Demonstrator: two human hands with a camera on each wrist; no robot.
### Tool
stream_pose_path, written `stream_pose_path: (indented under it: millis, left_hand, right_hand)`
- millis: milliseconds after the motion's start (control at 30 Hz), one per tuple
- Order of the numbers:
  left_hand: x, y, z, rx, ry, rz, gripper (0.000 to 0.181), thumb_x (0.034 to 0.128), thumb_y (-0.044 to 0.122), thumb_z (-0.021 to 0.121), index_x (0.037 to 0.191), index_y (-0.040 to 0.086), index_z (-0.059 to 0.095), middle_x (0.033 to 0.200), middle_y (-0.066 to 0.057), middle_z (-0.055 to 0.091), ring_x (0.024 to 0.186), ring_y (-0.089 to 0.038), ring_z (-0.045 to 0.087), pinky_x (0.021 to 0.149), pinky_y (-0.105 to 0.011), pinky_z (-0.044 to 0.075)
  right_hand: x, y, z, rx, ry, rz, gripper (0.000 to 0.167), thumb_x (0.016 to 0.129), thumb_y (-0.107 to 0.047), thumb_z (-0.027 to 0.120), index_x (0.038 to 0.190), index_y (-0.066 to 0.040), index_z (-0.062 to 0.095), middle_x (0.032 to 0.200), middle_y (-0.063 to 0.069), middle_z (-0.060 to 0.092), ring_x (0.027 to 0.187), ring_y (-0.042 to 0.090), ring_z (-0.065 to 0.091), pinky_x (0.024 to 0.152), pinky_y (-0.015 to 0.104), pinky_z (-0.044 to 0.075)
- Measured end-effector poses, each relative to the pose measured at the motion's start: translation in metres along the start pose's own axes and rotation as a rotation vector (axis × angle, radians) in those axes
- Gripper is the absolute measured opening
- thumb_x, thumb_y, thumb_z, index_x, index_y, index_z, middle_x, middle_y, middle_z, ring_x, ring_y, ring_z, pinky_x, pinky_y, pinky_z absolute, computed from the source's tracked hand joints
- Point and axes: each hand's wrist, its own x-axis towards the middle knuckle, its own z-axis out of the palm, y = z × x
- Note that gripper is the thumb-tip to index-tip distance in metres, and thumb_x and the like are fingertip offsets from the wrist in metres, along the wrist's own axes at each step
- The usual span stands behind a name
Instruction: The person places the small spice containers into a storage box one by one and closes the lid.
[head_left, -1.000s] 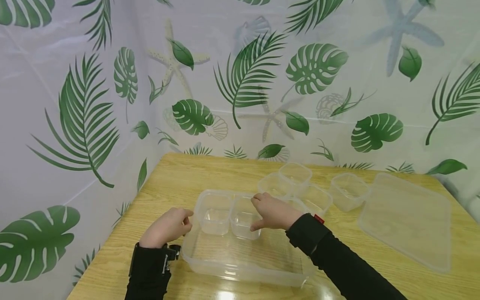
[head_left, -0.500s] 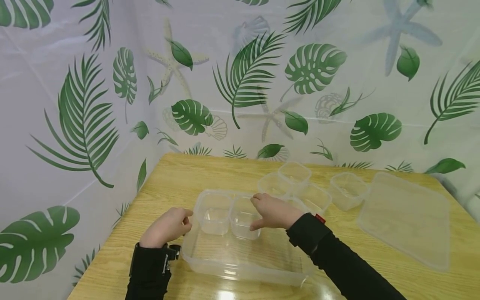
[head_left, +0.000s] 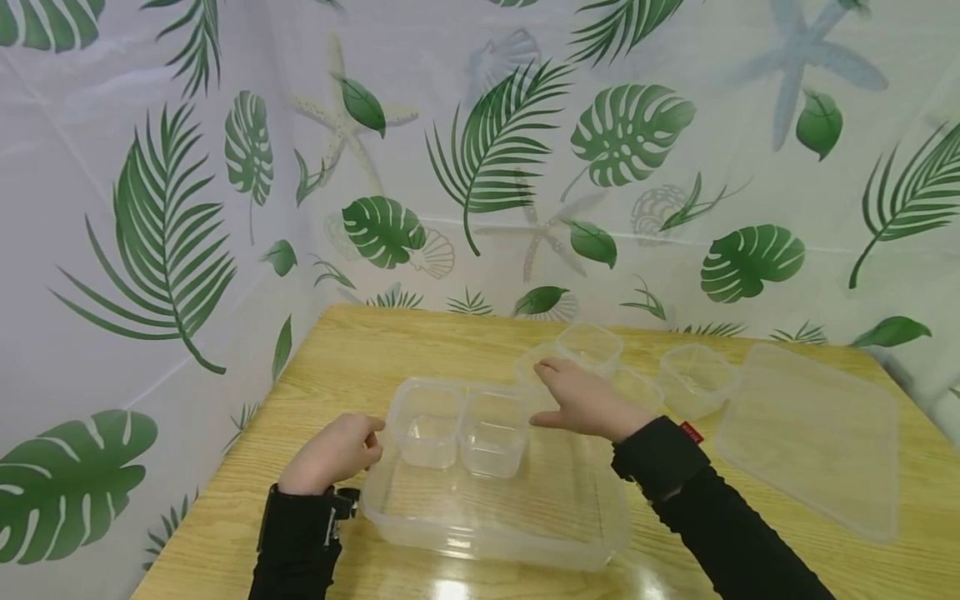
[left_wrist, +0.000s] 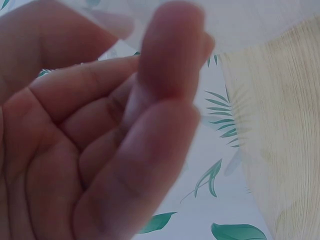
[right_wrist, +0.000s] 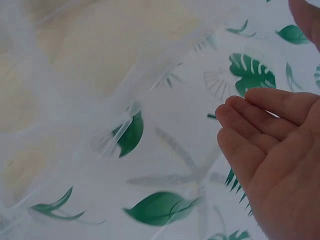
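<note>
A large clear plastic container (head_left: 525, 542) lies on the wooden table, with two small clear tubs side by side in its back left part. My left hand (head_left: 330, 454) pinches its left rim; in the left wrist view, the curled fingers (left_wrist: 170, 55) meet the translucent plastic at the top. Right of the left tub (head_left: 431, 442) and the right tub (head_left: 491, 446), my right hand (head_left: 588, 402) hovers over the container with nothing in its grasp. The right wrist view shows its fingers (right_wrist: 250, 125) extended and the palm bare.
Several more clear tubs stand behind the container, among them a back tub (head_left: 588, 342) partly behind my right hand. Further right is a separate tub (head_left: 697, 383), beside a flat translucent lid (head_left: 817, 442). A leaf-patterned sheet (head_left: 480, 150) hangs behind the table (head_left: 360, 350).
My right hand has let go of the right-hand tub in the container and moved right and slightly back, away from it. My left hand stays at the rim.
</note>
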Motion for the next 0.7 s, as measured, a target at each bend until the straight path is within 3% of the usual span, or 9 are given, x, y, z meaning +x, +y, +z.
stream_pose_path:
  millis: [233, 400, 700]
  left_hand:
    - [0.000, 0.000, 0.001, 0.001, -0.008, -0.014, 0.018, 0.0811, -0.001, 0.049, 0.096, 0.000, 0.059, 0.064, 0.000, 0.048, 0.050, -0.013, 0.038, 0.048, -0.026, 0.029]
    - [0.000, 0.000, 0.000, -0.010, -0.020, -0.018, 0.022, 0.0814, -0.001, 0.049, 0.101, -0.002, 0.059, 0.067, 0.000, 0.051, 0.052, -0.013, 0.042, 0.049, -0.027, 0.032]
    - [0.000, 0.001, 0.000, -0.017, -0.029, -0.030, 0.027, 0.0815, -0.001, 0.049, 0.108, -0.004, 0.057, 0.069, 0.000, 0.052, 0.052, -0.014, 0.044, 0.049, -0.027, 0.033]
  right_hand:
    - [-0.018, 0.033, -0.009, 0.038, 0.018, 0.119, 0.071, 0.081, -0.028, 0.063, 0.128, 0.015, 0.032, 0.128, 0.033, 0.033, 0.117, 0.043, 0.034, 0.093, 0.047, 0.031]
    - [-0.032, 0.053, -0.011, 0.037, 0.044, 0.146, 0.069, 0.080, -0.027, 0.063, 0.124, 0.018, 0.034, 0.125, 0.035, 0.035, 0.114, 0.046, 0.036, 0.090, 0.049, 0.032]
    - [-0.047, 0.081, -0.005, 0.054, 0.017, 0.205, 0.069, 0.080, -0.027, 0.063, 0.122, 0.021, 0.035, 0.123, 0.039, 0.033, 0.113, 0.050, 0.032, 0.090, 0.052, 0.030]
